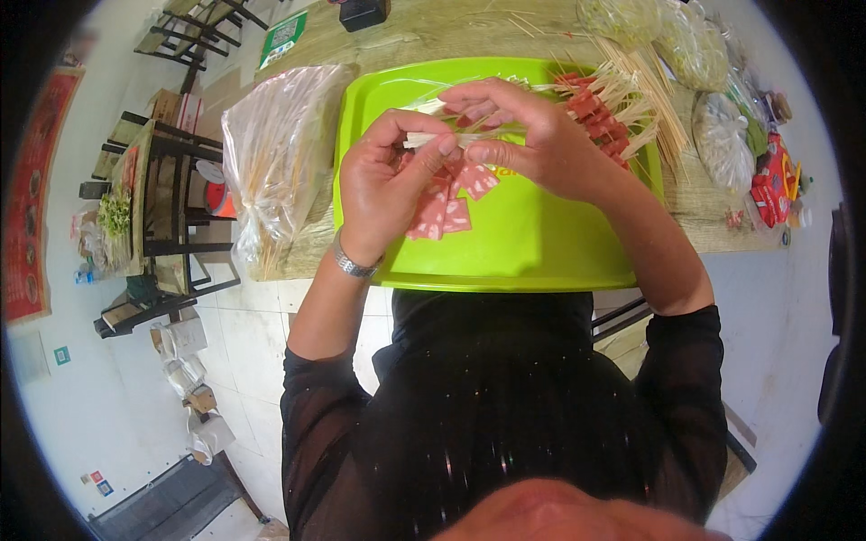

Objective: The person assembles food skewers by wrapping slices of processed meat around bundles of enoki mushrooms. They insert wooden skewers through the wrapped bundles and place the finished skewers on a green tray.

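A small bundle of enoki mushrooms (421,140) is pinched between the thumb and fingers of my left hand (382,179). My right hand (548,138) arches over the bundle's other end, its thumb and fingers at the stems; its exact grip is partly hidden. Below the fingers are overlapping pink sausage slices (454,215) with pale flecks, over the lime-green tray (528,253). More enoki (427,107) lies behind my hands. At the tray's right, rolls of red slices around enoki (595,118) are stacked on thin sticks.
Loose bamboo skewers (666,128) lie right of the tray on the wooden table (446,30). A tied plastic bag of skewers (277,149) stands at left. Bags of vegetables (690,47), a white bag (724,142) and a red packet (771,179) crowd the right side. A black box (362,13) sits at the back.
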Tool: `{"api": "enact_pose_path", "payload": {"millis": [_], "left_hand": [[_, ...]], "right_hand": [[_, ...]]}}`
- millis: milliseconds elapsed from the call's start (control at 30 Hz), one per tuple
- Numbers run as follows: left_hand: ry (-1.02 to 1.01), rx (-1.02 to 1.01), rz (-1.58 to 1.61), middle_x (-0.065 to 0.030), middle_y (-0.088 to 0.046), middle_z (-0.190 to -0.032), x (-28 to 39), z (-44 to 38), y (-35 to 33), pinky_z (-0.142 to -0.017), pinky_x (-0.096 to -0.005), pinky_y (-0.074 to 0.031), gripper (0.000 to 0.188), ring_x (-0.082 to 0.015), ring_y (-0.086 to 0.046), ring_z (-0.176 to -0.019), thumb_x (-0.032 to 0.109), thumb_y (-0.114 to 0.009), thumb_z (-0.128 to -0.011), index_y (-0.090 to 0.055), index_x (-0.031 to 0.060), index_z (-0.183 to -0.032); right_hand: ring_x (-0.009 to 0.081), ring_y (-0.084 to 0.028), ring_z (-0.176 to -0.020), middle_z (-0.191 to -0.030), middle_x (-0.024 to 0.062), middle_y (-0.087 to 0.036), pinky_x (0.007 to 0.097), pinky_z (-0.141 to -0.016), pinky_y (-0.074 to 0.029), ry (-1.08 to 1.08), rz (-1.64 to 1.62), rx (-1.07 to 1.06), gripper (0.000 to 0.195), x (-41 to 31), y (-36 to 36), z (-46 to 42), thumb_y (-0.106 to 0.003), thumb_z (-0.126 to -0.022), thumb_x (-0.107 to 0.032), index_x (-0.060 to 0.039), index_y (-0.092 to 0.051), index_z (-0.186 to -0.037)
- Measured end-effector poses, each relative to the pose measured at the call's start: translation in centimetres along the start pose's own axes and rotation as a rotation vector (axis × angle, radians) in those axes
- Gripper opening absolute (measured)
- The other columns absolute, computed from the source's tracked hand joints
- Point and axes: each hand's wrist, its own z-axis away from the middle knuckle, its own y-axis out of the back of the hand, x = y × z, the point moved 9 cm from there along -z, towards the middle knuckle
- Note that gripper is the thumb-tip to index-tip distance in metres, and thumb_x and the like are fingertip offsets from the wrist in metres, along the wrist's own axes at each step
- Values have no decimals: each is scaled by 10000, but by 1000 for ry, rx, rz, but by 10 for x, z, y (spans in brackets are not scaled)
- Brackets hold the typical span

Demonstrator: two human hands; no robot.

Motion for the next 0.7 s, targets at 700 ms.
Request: {"api": "enact_pose_path", "payload": {"millis": [700], "left_hand": [[-766,-649,-1357,-70,-631,-1074,-33,36,-70,-860,-347,-498,510,-231,-599,-1008,194,-662,-672,-617,34,-1154]], "right_hand": [[92,-532,-663,-782,9,-626,245,-636,-447,-346,31,54,215,28,23,6,-551,-957,-230,-36,-642,-940]]}}
